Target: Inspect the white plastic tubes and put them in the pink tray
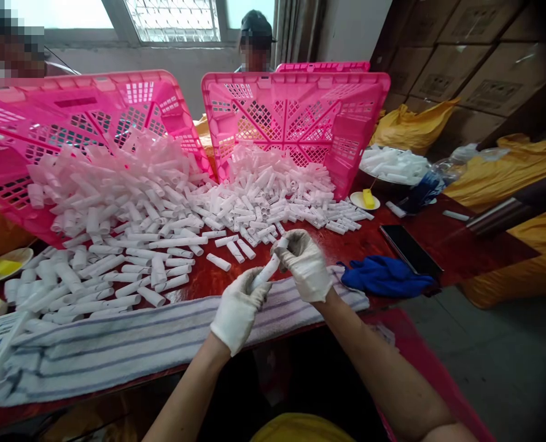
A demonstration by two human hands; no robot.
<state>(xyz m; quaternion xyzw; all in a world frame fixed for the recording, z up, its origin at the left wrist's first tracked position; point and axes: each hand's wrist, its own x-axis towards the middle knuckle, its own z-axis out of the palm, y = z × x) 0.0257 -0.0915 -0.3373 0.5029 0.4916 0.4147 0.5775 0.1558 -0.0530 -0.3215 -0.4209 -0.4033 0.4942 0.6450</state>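
Note:
Both my hands wear white gloves and hold one white tube (267,270) between them, above a striped towel (116,344) at the table's front edge. My left hand (238,309) is closed round the tube's lower end. My right hand (304,264) pinches its upper end. A large heap of the same white tubes (162,209) spreads over the red table (337,245) just beyond my hands, spilling from two tipped pink baskets (295,116).
A blue cloth (383,276) and a black phone (408,248) lie right of my hands. A small dish with a yellow sponge (367,198) and a bowl of tubes (392,164) stand at the right. Yellow sacks and cardboard boxes fill the right side. Another person sits behind the baskets.

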